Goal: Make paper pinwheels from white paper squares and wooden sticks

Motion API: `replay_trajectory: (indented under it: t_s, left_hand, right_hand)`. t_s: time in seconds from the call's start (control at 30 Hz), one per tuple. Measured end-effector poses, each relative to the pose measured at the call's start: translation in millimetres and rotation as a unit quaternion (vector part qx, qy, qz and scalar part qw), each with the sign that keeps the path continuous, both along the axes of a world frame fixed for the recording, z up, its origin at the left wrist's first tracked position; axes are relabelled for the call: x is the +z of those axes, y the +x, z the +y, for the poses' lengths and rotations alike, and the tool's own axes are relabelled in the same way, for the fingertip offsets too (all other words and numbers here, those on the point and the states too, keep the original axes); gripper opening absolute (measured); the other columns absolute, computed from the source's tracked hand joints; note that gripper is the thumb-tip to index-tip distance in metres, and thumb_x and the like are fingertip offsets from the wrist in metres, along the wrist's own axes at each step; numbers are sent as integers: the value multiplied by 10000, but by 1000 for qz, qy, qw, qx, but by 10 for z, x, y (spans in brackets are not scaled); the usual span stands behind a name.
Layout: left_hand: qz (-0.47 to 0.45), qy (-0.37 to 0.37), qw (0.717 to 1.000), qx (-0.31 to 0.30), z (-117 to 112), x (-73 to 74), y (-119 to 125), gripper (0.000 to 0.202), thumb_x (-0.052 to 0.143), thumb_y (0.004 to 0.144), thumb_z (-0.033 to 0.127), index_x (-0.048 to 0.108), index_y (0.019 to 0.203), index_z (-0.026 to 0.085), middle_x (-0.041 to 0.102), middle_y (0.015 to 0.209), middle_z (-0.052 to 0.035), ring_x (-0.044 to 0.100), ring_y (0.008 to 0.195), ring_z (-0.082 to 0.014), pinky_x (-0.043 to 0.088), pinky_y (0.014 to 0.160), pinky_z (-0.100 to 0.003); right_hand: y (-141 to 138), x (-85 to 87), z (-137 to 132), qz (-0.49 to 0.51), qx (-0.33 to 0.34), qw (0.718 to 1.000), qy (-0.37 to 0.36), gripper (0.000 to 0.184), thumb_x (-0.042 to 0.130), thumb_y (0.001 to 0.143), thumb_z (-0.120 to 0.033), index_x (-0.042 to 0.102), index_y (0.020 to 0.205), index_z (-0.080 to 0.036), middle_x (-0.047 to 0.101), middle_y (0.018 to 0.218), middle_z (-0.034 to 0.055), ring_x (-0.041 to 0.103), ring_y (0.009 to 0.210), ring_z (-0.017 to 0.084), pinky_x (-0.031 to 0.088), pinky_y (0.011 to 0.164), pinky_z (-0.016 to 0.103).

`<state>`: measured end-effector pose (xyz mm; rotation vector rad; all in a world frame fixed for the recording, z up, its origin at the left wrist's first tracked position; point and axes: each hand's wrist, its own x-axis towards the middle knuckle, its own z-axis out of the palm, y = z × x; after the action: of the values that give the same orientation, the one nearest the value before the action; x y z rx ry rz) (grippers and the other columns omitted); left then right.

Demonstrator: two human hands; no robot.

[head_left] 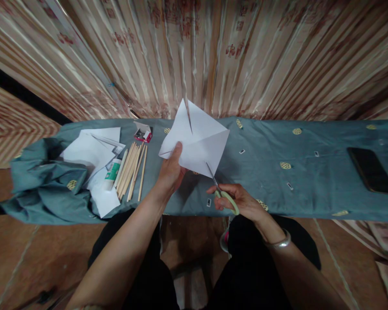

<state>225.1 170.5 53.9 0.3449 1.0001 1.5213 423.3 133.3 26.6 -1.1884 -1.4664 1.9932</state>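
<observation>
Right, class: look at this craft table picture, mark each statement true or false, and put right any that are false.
1. The left hand holds a folded white paper up above a blue-grey cloth. True.
2. The right hand holds a pencil. False: it holds green-handled scissors, with the blades at the paper's lower edge.
3. Wooden sticks lie beside a glue stick, to the left of both hands. True.
4. The dark phone lies on the loose sheets. False: the phone lies by itself near the cloth's right end, and the sheets are at the left end.
</observation>
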Motion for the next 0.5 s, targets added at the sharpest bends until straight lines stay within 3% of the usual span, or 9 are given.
replay_trajectory:
  t_s: [0.2, 0.33, 0.5]
  left_hand:
    - [-30, 3, 1000, -2, 8, -5, -23, 432, 604, 936, 268, 541, 1358, 204, 724, 1213, -96, 648, 1182, -280, 578, 928, -386]
    - [-27, 8, 1000, -3, 1, 0, -27, 412, 601, 940, 262, 552, 1347, 224, 728, 1206, -62, 635, 1198, -283, 572, 937, -388]
    - [-20, 5, 1000, 1, -1, 6, -22, 379, 590, 946, 269, 568, 1317, 196, 723, 1213, -91, 642, 1187, -281, 573, 933, -394]
  right_hand:
    - [-19, 25, 2, 4, -16, 999, -29, 592, 848, 599, -561, 698, 978, -132, 608, 611, -31, 585, 552, 110, 489, 559, 254]
    - [-17, -3, -5, 4, -21, 1000, -22, 535, 850, 622, -511, 709, 977, -136, 606, 603, -32, 579, 549, 106, 472, 544, 244]
    - [-18, -22, -10, 8, -31, 999, -32, 538, 854, 611, -503, 703, 974, -137, 598, 583, -40, 562, 528, 99, 466, 529, 242]
